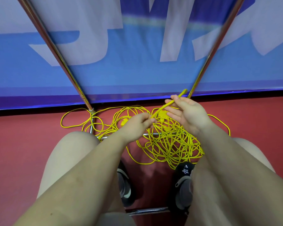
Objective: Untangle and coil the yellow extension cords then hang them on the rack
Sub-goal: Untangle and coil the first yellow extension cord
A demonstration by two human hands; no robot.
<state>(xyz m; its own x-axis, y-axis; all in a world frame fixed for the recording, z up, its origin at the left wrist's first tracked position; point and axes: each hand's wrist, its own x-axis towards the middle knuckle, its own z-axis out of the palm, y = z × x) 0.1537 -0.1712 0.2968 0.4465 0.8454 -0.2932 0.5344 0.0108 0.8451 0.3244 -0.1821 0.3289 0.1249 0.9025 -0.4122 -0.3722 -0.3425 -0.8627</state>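
A tangled heap of yellow extension cords [168, 144] lies on the red floor between the legs of a metal rack [59, 51], with loops spreading left past one pole. Yellow plugs [162, 114] show in the heap behind my hands. My left hand [137, 125] pinches a raised strand of cord [173, 101] at its lower end. My right hand [186, 113] holds the same strand between thumb and fingers higher up, its other fingers spread. The strand's tip sticks up past my right hand toward the right pole [219, 41].
Two shiny poles of the rack slant up to the left and right, with low crossbars [147, 210] on the floor. A blue banner [129, 70] stands behind. My bare knees and dark shoes [183, 185] are close to the heap.
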